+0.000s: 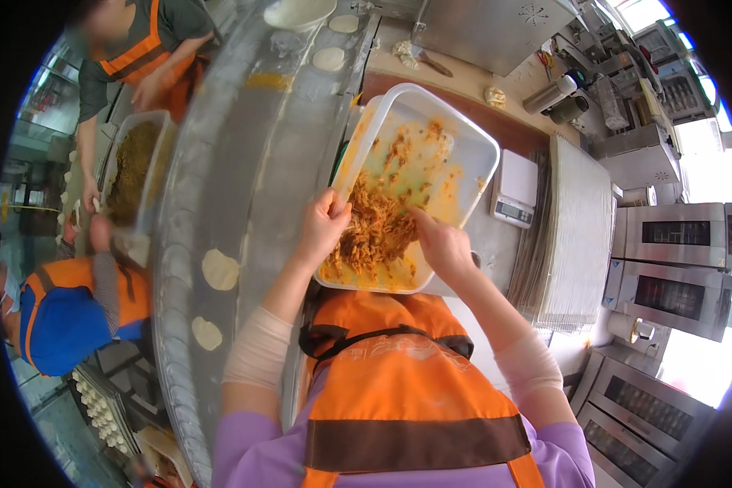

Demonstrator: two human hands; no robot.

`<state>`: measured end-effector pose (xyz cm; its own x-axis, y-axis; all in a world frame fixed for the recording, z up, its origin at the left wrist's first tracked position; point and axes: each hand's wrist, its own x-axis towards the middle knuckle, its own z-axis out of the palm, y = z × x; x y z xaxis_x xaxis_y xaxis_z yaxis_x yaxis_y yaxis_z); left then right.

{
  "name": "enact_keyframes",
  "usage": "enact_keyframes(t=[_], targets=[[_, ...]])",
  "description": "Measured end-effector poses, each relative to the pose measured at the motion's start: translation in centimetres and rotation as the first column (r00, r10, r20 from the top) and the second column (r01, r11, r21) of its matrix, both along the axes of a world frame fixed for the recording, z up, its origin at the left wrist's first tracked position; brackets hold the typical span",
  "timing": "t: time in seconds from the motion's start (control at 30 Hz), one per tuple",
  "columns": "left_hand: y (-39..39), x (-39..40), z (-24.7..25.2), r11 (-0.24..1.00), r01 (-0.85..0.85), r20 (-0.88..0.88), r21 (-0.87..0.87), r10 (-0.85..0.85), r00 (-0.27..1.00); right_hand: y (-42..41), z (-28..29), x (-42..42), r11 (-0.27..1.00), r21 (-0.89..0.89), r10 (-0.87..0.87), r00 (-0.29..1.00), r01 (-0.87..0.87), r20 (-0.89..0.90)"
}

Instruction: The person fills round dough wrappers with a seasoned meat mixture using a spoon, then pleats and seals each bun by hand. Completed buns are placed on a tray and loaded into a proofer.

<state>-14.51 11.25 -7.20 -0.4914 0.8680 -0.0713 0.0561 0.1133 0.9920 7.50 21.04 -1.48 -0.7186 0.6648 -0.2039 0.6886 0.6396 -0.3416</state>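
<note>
A translucent plastic tub (457, 131) leans tilted in front of my orange apron. Shredded orange-brown filling (375, 226) is heaped towards its near left side, with smears and bits on the bottom. My left hand (327, 224) is closed at the tub's left rim, thumb on the inner side. Reaching over the right side, my right hand (444, 244) has its fingertips at the edge of the filling. Its other fingers are curled and partly hidden, so I cannot see whether they hold anything. Two flat dough rounds, one upper (221, 269) and one lower (207, 333), lie on the steel worktop to my left.
Right of the tub stands a digital scale (513, 189), then stacked trays (570, 238). More dough rounds (329, 59) and a pale bowl (299, 13) are farther along the worktop (219, 158). Across it, two people work by another tub of filling (161, 131). Ovens (671, 268) line the right.
</note>
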Motion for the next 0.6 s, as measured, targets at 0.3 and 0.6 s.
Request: enact_keyframes(t=[0.3, 0.6], targets=[[-0.7, 1.2, -1.0, 0.993, -0.114, -0.057, 0.007, 0.114, 0.992, -3.1, -2.0, 2.0, 0.934, -0.159, 0.358, 0.824, -0.32, 0.439], [-0.2, 3.3, 0.4, 0.989, -0.139, -0.043, 0.053, 0.142, 0.989, -0.7, -1.6, -3.3, 0.958, 0.048, 0.279, 0.957, -0.283, 0.079]])
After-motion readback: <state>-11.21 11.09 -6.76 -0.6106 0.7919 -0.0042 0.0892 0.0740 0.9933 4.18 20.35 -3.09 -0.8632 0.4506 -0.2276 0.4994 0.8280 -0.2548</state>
